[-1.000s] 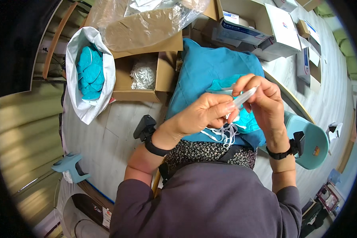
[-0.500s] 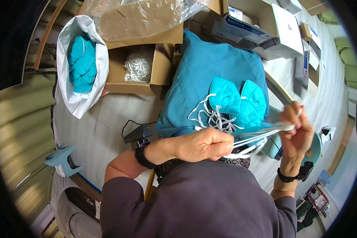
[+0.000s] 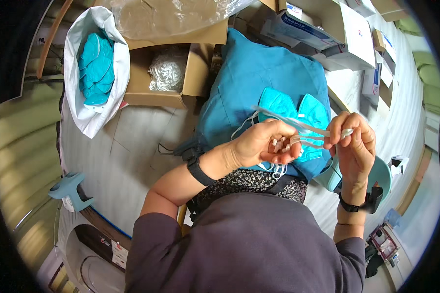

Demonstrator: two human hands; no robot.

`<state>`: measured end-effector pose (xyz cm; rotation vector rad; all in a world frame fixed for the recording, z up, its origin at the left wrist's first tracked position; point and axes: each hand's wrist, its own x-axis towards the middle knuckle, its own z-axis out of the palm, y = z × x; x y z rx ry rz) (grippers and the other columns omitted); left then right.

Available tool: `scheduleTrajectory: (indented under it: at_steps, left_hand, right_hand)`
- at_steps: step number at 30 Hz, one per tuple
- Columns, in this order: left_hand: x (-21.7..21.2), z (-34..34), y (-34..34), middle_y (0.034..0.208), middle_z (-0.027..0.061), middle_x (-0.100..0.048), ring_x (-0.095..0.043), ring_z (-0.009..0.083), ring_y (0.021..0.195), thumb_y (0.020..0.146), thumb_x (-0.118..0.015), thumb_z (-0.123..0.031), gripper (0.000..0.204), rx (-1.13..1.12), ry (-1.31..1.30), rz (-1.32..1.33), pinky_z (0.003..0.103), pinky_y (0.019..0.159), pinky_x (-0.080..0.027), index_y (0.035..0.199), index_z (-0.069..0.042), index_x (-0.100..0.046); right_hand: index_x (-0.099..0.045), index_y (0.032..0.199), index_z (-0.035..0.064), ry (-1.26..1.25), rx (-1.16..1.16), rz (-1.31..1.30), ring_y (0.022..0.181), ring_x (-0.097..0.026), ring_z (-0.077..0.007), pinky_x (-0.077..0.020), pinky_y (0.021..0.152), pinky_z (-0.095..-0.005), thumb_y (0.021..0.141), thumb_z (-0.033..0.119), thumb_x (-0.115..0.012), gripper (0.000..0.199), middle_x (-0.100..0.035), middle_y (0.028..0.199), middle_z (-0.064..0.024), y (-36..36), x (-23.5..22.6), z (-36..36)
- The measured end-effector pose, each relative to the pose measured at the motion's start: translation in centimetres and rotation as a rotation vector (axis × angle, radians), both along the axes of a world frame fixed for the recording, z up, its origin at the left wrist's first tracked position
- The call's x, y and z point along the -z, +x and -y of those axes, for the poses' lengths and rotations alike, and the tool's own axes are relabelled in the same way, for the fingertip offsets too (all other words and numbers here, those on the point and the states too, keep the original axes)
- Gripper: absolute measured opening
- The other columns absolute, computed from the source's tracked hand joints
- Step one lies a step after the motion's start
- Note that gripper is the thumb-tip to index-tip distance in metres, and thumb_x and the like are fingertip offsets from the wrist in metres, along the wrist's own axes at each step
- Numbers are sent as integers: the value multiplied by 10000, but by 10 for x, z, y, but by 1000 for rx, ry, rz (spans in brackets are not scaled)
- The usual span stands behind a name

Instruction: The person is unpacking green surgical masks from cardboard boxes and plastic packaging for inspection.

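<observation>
Teal face masks point(image 3: 97, 68) fill a white plastic bag point(image 3: 85, 119) that lies well to the left of the hands, up toward the far side of the pale desk point(image 3: 127, 151). Just right of the bag stands an open cardboard box point(image 3: 193, 73) holding a bundle of white elastic loops point(image 3: 167, 73), with a crumpled clear plastic sheet point(image 3: 171, 14) over the carton behind it.

The left hand point(image 3: 261, 144) is curled inward, its fingers closed around one end of a bunch of thin white elastic straps point(image 3: 308, 134); a black band point(image 3: 198, 170) sits on that wrist. More white loops hang below this hand. The straps run taut from the left hand across to the right hand point(image 3: 354, 146), which pinches their other end between thumb and fingertips, raised slightly higher than the left. A black watch point(image 3: 364, 204) circles the right wrist.

Directly behind the stretched straps, two teal folded masks point(image 3: 298, 110) lie side by side on a teal cloth point(image 3: 259, 73) spread across the person's lap and the desk edge. Farther behind the right hand stand white and blue cartons point(image 3: 322, 34). Just beside and below the right hand a pale teal round object point(image 3: 384, 173) shows partly, hidden by the wrist.
</observation>
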<state>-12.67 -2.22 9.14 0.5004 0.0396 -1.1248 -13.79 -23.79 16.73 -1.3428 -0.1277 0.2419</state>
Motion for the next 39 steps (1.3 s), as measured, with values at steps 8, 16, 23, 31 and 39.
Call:
scheduleTrajectory:
  at_steps: [8,16,23,31,39]
  left_hand:
    - [20,0,1,649,-55,-401,-320,37,546,1034,-483,-231,378,-73,-115,51,197,491,-257,1262,60,-565]
    - [61,-66,14,778,-3,-516,-438,62,624,1017,-477,-160,216,-463,256,12,170,516,-336,1077,4,-604]
    - [183,-109,58,910,78,-628,-607,185,813,981,-506,-172,208,-732,741,-272,296,695,-491,1032,0,-612]
    - [293,-90,114,1160,220,-560,-552,343,1097,980,-432,-149,303,-874,648,-692,451,1001,-481,1174,72,-503]
    - [358,-107,143,1274,163,-596,-555,354,1155,990,-475,-300,398,-932,541,-612,501,1058,-396,1293,-47,-531]
  right_hand:
    - [-485,848,40,75,147,52,670,-581,-166,-449,540,-235,1052,304,-415,341,-562,836,-147,3,4,-5]
    - [-600,888,-9,-476,-174,192,621,-599,-196,-483,578,-299,915,167,-622,180,-655,907,-182,-4,21,-3]
    - [-606,870,27,-952,-157,329,718,-625,-296,-501,633,-362,727,-10,-698,174,-647,1004,-111,-39,134,2]
    - [-586,855,25,-978,-109,310,595,-582,-243,-467,555,-330,728,-42,-703,184,-650,965,-99,-37,129,-3]
    - [-598,856,26,-966,-129,344,659,-621,-263,-497,595,-341,714,-33,-711,191,-646,962,-109,-35,132,-5]
